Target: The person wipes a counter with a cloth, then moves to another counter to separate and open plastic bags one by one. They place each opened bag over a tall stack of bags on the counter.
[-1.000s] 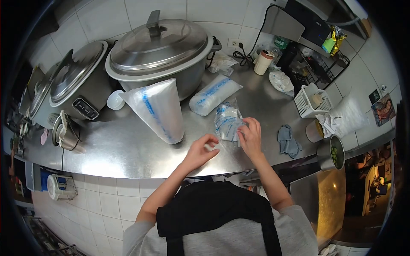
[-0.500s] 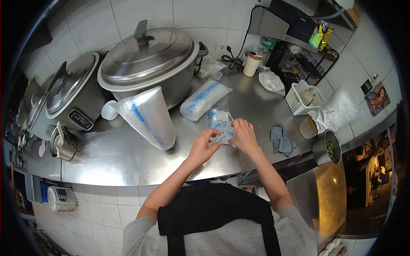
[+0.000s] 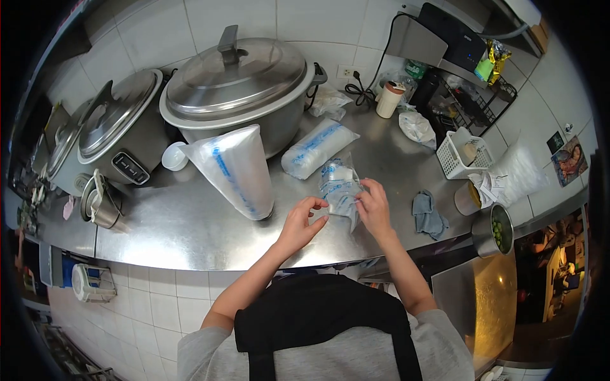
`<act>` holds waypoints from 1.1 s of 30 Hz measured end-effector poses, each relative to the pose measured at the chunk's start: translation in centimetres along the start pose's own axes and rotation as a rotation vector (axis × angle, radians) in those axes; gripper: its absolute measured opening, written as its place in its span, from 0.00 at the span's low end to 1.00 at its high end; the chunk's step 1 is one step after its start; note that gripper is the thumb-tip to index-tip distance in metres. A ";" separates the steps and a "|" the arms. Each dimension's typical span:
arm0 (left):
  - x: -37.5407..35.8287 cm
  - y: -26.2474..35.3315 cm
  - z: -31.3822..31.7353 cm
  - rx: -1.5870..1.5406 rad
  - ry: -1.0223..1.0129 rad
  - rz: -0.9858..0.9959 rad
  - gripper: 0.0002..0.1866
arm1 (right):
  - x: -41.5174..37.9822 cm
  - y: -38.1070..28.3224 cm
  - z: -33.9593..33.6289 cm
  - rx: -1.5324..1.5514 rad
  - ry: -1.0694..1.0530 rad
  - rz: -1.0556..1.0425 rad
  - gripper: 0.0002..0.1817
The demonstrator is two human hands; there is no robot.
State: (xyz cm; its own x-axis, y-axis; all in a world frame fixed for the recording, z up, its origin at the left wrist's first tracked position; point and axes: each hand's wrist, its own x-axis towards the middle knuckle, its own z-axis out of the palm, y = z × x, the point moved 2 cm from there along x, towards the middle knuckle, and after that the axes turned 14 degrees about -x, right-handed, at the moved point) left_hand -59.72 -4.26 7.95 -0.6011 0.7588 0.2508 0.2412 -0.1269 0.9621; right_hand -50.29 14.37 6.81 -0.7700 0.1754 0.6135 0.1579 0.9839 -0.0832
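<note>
Right hand (image 3: pixel 377 211) at a clear blue-printed plastic bag (image 3: pixel 337 182)

Head view: pinching the bag's right edge between thumb and fingers. With left hand (image 3: pixel 298 225), holding thumb and fingers apart beside the bag's left edge; cannot tell whether touching. On the steel worktop (image 3: pixel 152 233): the bag, just in front of a blue-printed plastic bundle (image 3: pixel 319 150).

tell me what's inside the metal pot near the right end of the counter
Small round green pieces, too small to name surely, show inside the metal pot. The pot's wall and the visible pieces hide whatever lies deeper.
</note>
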 end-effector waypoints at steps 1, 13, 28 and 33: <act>0.1 0.5 -0.2 0.001 0.008 0.000 0.14 | 1.1 -0.5 -1.7 0.054 0.012 -0.004 0.08; 3.2 7.7 -0.1 0.179 -0.003 0.279 0.43 | 9.6 -4.7 -8.3 0.497 -0.026 -0.087 0.11; -7.0 3.4 -9.9 -0.483 0.853 0.057 0.08 | 2.8 -12.0 -0.3 1.984 -0.766 0.355 0.27; -10.2 1.6 -13.0 -0.347 1.052 0.059 0.07 | 4.7 -14.3 1.2 1.478 -0.795 0.216 0.09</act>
State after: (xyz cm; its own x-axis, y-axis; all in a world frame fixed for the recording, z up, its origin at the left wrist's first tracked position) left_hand -63.04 -20.53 8.34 -0.9824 -0.1548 0.1044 0.1634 -0.4417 0.8821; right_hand -56.93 1.20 9.98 -0.9835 -0.1803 0.0137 -0.0226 0.0475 -0.9986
